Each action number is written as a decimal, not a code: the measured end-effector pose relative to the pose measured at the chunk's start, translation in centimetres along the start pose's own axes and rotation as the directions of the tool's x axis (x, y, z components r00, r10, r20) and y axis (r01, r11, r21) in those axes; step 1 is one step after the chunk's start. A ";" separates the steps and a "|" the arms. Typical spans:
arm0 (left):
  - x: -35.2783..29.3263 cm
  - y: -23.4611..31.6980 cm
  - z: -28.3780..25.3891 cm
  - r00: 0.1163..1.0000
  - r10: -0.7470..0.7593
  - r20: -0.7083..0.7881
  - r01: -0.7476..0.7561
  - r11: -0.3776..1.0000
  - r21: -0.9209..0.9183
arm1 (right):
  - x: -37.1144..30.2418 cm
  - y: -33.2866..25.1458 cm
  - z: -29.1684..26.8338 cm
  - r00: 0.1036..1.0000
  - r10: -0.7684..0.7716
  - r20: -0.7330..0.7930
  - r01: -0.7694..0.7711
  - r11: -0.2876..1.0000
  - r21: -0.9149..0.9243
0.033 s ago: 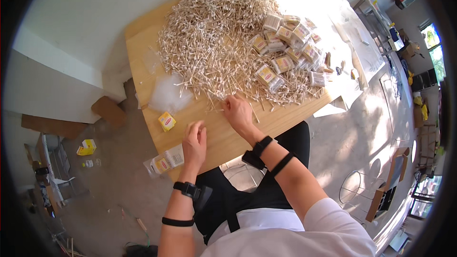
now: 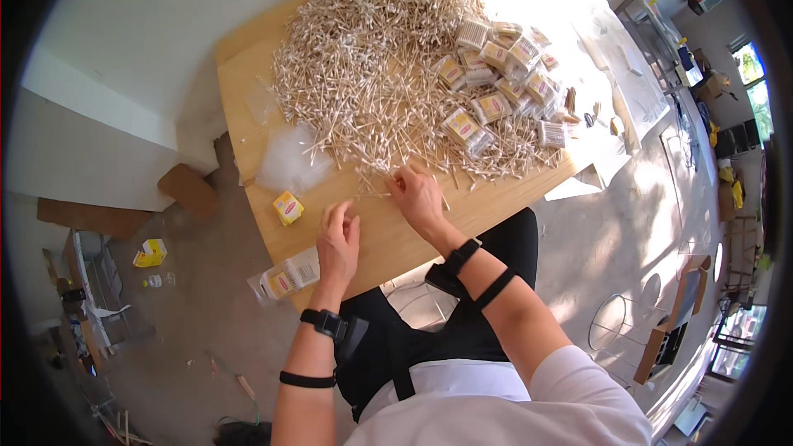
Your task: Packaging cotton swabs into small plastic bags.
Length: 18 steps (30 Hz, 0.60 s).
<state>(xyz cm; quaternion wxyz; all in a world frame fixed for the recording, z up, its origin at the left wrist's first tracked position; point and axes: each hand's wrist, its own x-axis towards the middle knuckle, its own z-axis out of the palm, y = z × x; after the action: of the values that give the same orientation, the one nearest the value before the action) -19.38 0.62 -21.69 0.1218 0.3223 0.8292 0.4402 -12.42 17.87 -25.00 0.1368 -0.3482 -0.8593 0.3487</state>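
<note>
A large heap of loose cotton swabs (image 2: 372, 49) covers the far part of the wooden table (image 2: 396, 231), thinning toward me. At its near edge my right hand (image 2: 415, 194) pinches with fingers closed on a cotton swab, whose stick points left. My left hand (image 2: 338, 244) hovers by the table's near edge, its fingers curled together; what they hold, if anything, is hidden. A small yellow-and-white packet (image 2: 287, 208) lies left of that hand. Closer to me, a clear bag of swabs with a yellow label (image 2: 289, 275) rests at the table edge.
Several filled swab packs (image 2: 491, 107) are piled on the right of the heap. Crumpled clear plastic (image 2: 293, 161) lies at the left. A yellow box (image 2: 150, 253) and cardboard (image 2: 188, 190) are on the floor at left; a wire frame (image 2: 611, 322) stands at right.
My left hand's fingertips have risen slightly toward the heap. My right hand stays at the near edge of the swabs, almost unmoved.
</note>
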 end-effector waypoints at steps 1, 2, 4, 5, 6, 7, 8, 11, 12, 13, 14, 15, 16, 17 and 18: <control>0.5 -0.1 0.6 1.000 -0.008 0.008 0.008 1.000 0.004 | -0.7 0.5 -0.8 0.997 -0.038 -0.073 0.045 0.995 0.094; 0.8 -0.1 1.4 1.000 0.010 -0.010 -0.010 1.000 0.014 | -1.3 0.7 -1.2 0.986 -0.069 -0.149 0.096 0.979 0.182; 1.1 0.4 3.1 1.000 0.016 -0.016 -0.016 1.000 0.022 | -1.4 1.1 -2.2 0.989 -0.060 -0.134 0.086 0.975 0.204; 1.2 0.7 3.9 0.994 0.077 -0.075 -0.066 0.989 0.135 | -1.4 1.3 -2.5 0.990 -0.060 -0.128 0.088 0.971 0.224; 1.4 0.8 4.5 0.980 0.149 -0.130 -0.114 0.962 0.249 | -1.0 1.5 -2.8 0.991 -0.053 -0.120 0.079 0.971 0.224; 1.6 0.4 4.9 0.982 0.141 -0.126 -0.106 0.963 0.249 | -0.5 1.6 -3.0 0.987 -0.045 -0.152 0.085 0.960 0.265; 1.9 -0.2 5.0 0.986 0.070 -0.150 -0.041 0.980 0.193 | -0.3 1.5 -3.1 0.982 -0.037 -0.184 0.093 0.947 0.306; 2.3 -1.5 3.8 0.981 -0.057 -0.184 0.069 0.996 0.059 | -1.0 1.4 -3.3 0.949 -0.038 -0.314 0.124 0.958 0.257; 2.2 -1.6 2.7 0.975 -0.099 -0.199 0.098 0.995 -0.014 | -1.6 1.2 -3.2 0.952 -0.047 -0.302 0.131 0.955 0.265; 1.9 -1.2 2.3 0.974 -0.107 -0.198 0.106 0.994 -0.017 | -2.9 1.8 -3.3 0.972 -0.009 -0.233 0.071 0.964 0.257; 1.5 -0.8 1.9 0.975 -0.102 -0.196 0.101 0.995 -0.013 | -4.2 2.2 -3.4 0.986 0.029 -0.163 0.012 0.969 0.246; 1.1 -0.4 1.7 0.978 -0.091 -0.189 0.090 0.996 -0.011 | -5.5 2.3 -3.4 0.986 0.034 -0.163 0.007 0.970 0.242; 0.3 -0.6 1.2 0.977 -0.092 -0.190 0.093 0.996 -0.005 | -6.8 1.7 -3.0 0.992 0.001 -0.126 0.020 0.987 0.160; -0.3 -0.8 0.9 0.976 -0.095 -0.196 0.098 0.995 0.002 | -7.6 1.2 -2.5 0.996 -0.030 -0.088 0.037 0.996 0.076; -0.9 -0.7 0.8 0.989 0.097 -0.109 -0.075 0.978 0.193 | -8.1 0.6 -1.8 0.994 -0.060 -0.096 0.068 0.995 0.073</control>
<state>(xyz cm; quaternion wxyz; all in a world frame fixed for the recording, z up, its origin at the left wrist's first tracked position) -18.59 0.26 -22.75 0.0223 0.3415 0.8580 0.3831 -5.44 13.48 -24.10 0.2014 -0.3310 -0.8487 0.3600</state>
